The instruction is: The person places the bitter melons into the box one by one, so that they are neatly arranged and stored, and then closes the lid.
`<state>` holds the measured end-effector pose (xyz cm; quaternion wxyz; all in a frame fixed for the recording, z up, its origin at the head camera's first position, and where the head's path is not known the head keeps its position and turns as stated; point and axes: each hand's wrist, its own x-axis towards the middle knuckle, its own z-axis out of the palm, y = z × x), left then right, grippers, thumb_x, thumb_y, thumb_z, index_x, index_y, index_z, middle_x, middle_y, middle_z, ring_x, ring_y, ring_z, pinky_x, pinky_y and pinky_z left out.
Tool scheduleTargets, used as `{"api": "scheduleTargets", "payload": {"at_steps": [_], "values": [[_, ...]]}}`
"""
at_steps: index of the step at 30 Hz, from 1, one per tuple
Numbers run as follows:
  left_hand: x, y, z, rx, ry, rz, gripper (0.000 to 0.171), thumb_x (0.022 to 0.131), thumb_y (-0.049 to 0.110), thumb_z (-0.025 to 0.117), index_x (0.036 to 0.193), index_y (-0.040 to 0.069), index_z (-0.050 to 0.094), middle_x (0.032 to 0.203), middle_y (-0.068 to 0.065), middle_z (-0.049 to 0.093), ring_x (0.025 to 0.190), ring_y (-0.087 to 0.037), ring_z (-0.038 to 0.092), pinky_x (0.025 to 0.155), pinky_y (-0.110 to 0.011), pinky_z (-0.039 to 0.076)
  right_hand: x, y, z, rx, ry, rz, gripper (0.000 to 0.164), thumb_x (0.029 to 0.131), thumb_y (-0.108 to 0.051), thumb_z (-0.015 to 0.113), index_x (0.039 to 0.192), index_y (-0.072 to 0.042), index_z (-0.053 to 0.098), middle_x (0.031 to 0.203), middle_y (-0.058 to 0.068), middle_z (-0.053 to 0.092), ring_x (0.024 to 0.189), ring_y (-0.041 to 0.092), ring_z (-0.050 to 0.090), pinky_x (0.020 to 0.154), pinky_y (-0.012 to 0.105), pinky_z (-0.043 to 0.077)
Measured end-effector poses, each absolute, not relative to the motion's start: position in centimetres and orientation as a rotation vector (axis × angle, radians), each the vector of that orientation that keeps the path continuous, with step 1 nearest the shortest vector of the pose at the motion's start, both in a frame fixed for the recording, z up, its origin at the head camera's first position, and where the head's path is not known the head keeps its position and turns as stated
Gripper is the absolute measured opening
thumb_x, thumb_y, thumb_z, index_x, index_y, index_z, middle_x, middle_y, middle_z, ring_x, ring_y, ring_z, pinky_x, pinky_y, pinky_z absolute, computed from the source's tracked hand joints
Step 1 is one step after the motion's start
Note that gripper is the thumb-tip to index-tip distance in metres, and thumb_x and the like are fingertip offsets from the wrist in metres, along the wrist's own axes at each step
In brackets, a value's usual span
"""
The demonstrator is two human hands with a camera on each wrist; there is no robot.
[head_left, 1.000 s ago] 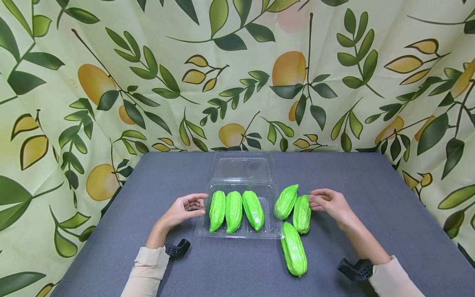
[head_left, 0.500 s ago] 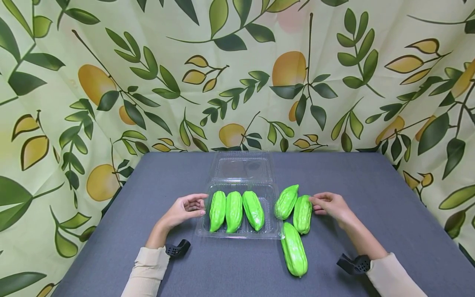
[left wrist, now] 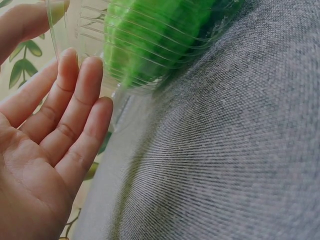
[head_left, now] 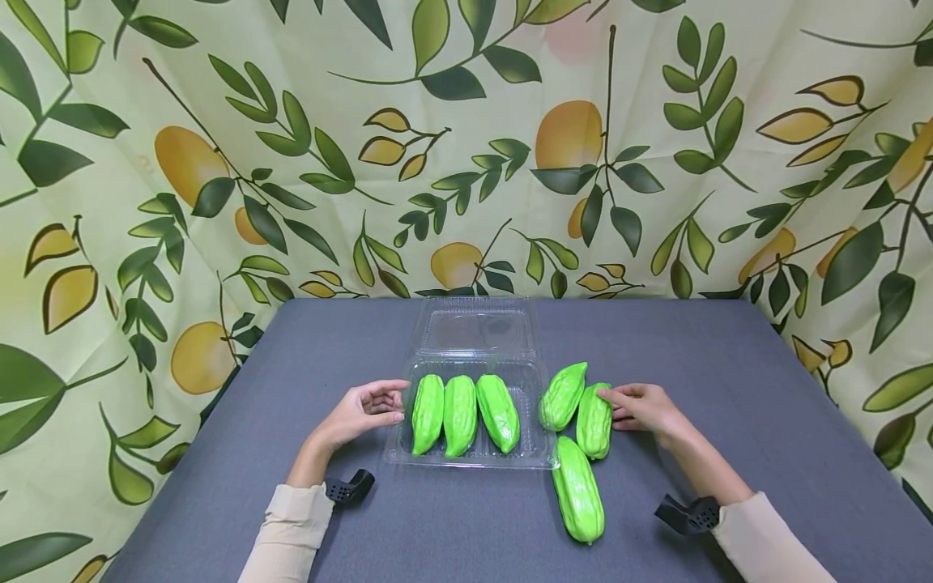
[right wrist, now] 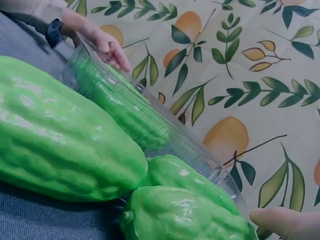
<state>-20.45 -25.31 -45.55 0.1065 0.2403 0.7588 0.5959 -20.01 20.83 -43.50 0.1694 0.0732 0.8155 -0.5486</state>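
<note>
Three bright green bitter melons (head_left: pixel 460 414) lie side by side in a clear plastic clamshell box (head_left: pixel 535 405) with its lid (head_left: pixel 477 328) folded back. My left hand (head_left: pixel 368 407) is at the box's left rim, fingers loosely bent; the left wrist view shows its fingertips (left wrist: pixel 90 67) right by the clear wall. To the right of the box are three more bitter melons. My right hand (head_left: pixel 645 409) reaches the rightmost upper bitter melon (head_left: pixel 594 425), fingertips overlapping its far right end. In the right wrist view one fingertip (right wrist: pixel 270 220) shows beside the nearest bitter melon (right wrist: pixel 185 215).
One bitter melon (head_left: pixel 563 397) leans close to the box's right wall, and another (head_left: pixel 578 490) lies nearer the front, its far end at the box corner. All stand on a grey cloth-covered table (head_left: pixel 466 526). A leaf-and-fruit patterned curtain (head_left: pixel 466 162) hangs behind and at both sides.
My right hand has moved slightly left and toward me, its fingertips now over the end of the rightmost upper bitter melon. The left hand, box and bitter melons stay put.
</note>
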Motion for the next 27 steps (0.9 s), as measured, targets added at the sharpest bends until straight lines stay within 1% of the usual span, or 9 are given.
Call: {"api": "scheduleTargets", "payload": {"at_steps": [8, 13, 19, 22, 27], "values": [[-20.33, -25.26, -45.28, 0.671, 2.255, 1.729, 0.055, 0.085, 0.006, 0.070, 0.132, -0.013, 0.047, 0.095, 0.007, 0.059, 0.092, 0.002, 0.061, 0.080, -0.016, 0.055, -20.25, 20.52, -43.76, 0.210, 2.335, -1.510, 0.068, 0.094, -0.033, 0.060, 0.131, 0.020, 0.041, 0.095, 0.008, 0.060, 0.073, 0.005, 0.060, 0.068, 0.025, 0.060], [-20.28, -25.19, -45.08, 0.666, 2.261, 1.715, 0.055, 0.085, 0.005, 0.070, 0.133, -0.012, 0.047, 0.096, 0.006, 0.059, 0.092, 0.003, 0.061, 0.080, -0.016, 0.055, -20.33, 20.39, -43.82, 0.218, 2.321, -1.511, 0.070, 0.094, -0.032, 0.059, 0.133, 0.021, 0.038, 0.098, 0.011, 0.060, 0.077, 0.006, 0.060, 0.069, 0.026, 0.060], [-20.30, -25.18, -45.06, 0.674, 2.253, 1.721, 0.055, 0.085, 0.004, 0.069, 0.133, -0.013, 0.047, 0.095, 0.008, 0.059, 0.091, 0.003, 0.061, 0.080, -0.016, 0.055, -20.25, 20.39, -43.74, 0.237, 2.311, -1.520, 0.071, 0.093, -0.032, 0.060, 0.135, 0.020, 0.036, 0.104, 0.014, 0.058, 0.080, 0.007, 0.059, 0.071, 0.026, 0.060], [-20.30, -25.21, -45.13, 0.685, 2.255, 1.726, 0.055, 0.085, 0.004, 0.069, 0.132, -0.014, 0.047, 0.095, 0.009, 0.060, 0.091, 0.003, 0.061, 0.079, -0.016, 0.055, -20.21, 20.56, -43.78, 0.227, 2.302, -1.527, 0.071, 0.094, -0.031, 0.059, 0.136, 0.020, 0.035, 0.105, 0.013, 0.058, 0.078, 0.006, 0.059, 0.072, 0.026, 0.060], [-20.29, -25.21, -45.20, 0.706, 2.250, 1.740, 0.055, 0.085, 0.005, 0.070, 0.131, -0.015, 0.047, 0.095, 0.009, 0.060, 0.091, 0.002, 0.061, 0.078, -0.016, 0.055, -20.09, 20.92, -43.57, 0.203, 2.275, -1.556, 0.070, 0.094, -0.029, 0.059, 0.137, 0.020, 0.034, 0.104, 0.009, 0.059, 0.079, 0.005, 0.059, 0.072, 0.024, 0.060]]}}
